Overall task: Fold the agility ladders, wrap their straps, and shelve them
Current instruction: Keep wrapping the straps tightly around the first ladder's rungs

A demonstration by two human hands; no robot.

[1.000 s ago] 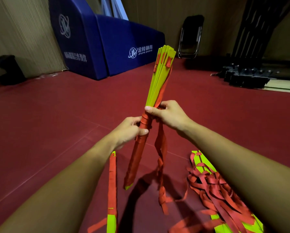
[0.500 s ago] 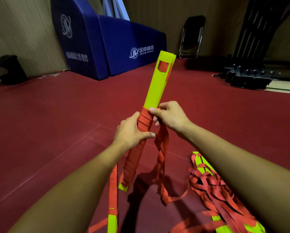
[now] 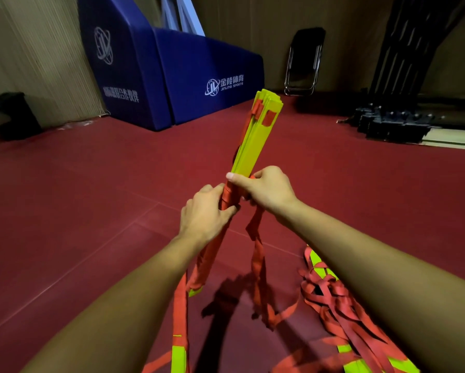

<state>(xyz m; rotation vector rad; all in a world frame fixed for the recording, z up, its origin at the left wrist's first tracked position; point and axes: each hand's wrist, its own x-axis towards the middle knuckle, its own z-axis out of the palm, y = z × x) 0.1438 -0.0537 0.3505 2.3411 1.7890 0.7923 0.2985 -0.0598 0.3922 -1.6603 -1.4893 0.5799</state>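
A stack of yellow-green ladder rungs [image 3: 255,135] stands tilted in front of me, its lower half wound in red strap. My left hand [image 3: 205,211] grips the wrapped part of the bundle. Just above it, my right hand [image 3: 266,188] pinches the red strap [image 3: 258,259] against the bundle; the strap's loose tail hangs down to the floor. Another ladder [image 3: 341,310] lies in a tangle of red straps and yellow rungs on the floor at lower right. A loose rung and strap [image 3: 179,332] hang below my left arm.
Dark red floor [image 3: 91,211] all around. Blue padded blocks [image 3: 172,76] stand at the back left, a folded black chair [image 3: 304,60] leans on the back wall, black metal equipment [image 3: 392,122] sits at the far right, a dark object [image 3: 13,114] at far left.
The bundle has turned in my hands, from its flat face to its edge. My right hand has carried the strap round it a little higher; the hanging tail is shorter.
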